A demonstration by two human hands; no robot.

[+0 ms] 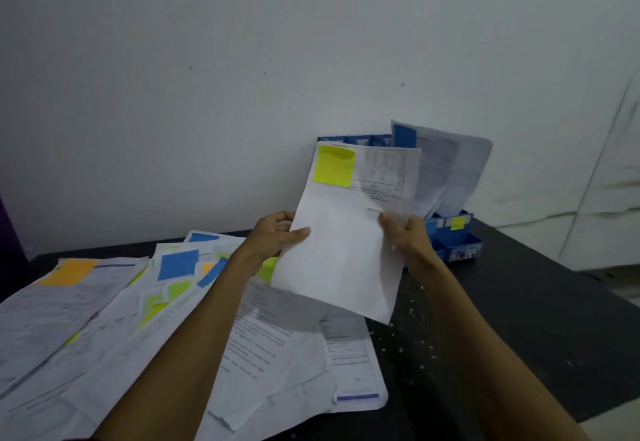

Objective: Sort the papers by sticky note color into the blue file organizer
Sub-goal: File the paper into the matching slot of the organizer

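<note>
I hold a white sheet (346, 250) upright above the table, a yellow sticky note (333, 165) at its top left corner. My left hand (277, 232) grips its left edge, thumb across the front. My right hand (405, 232) pinches its right edge. Behind the sheet, against the wall, stands the blue file organizer (464, 250). Papers (446, 170) with a blue sticky note (405, 135) lean in its back part. A small yellow note (458, 223) marks one front slot.
Loose papers (104, 329) with orange (69, 272), blue (177, 265) and green (162, 298) sticky notes cover the left of the black table (502, 336). White crumbs speckle the table right of the pile. A white wall rises behind.
</note>
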